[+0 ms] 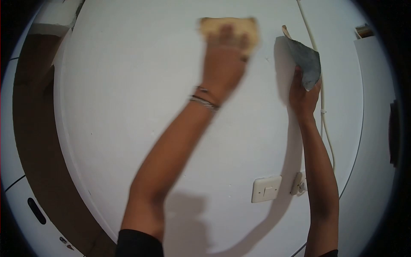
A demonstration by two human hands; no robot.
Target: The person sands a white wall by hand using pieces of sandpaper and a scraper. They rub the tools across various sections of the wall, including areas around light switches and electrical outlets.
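My left hand (pixel 227 58), blurred by motion and wearing bracelets, presses a tan-backed sheet of sandpaper (pixel 209 28) against the white wall (pixel 128 85) near the top of the view. Its fingers lie over the sheet. To the right, my right hand (pixel 305 96) grips a second piece of sandpaper (pixel 306 60) from below. That piece is bent, its grey side faces me, and a tan edge curls at its upper left. It casts a shadow on the wall.
A pale cable (pixel 323 98) runs down the wall behind my right hand. Below are a light switch (pixel 266 189) and a socket with a plug (pixel 302 185). A brown strip (pixel 36 128) and a white cabinet door (pixel 25 210) stand at the left. A white panel (pixel 379 128) stands at the right.
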